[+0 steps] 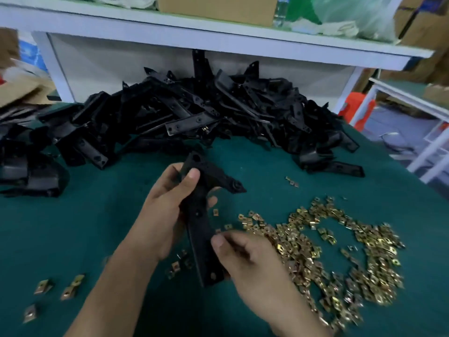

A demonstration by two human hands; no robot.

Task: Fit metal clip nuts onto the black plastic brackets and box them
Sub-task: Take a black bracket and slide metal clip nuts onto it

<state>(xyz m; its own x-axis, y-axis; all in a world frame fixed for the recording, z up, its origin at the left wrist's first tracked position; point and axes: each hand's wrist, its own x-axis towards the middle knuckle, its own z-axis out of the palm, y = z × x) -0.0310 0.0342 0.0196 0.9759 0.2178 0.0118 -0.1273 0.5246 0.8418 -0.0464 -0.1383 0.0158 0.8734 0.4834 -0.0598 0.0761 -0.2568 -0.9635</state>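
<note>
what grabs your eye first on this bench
A big heap of black brackets sprawls across the back of the green table. A glittering spread of brass-coloured clip nuts lies front right. In the middle, the left hand grips the top of a single bracket while the right hand pinches its lower end.

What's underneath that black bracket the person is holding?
Green table mat and a few loose clip nuts show beneath the held bracket. What lies directly under its lower end is covered by the bracket and the right hand.

Open green mat (97,227) mid-left; bracket heap (170,113) blocks far side, clip nut scatter (340,251) crowds right.
</note>
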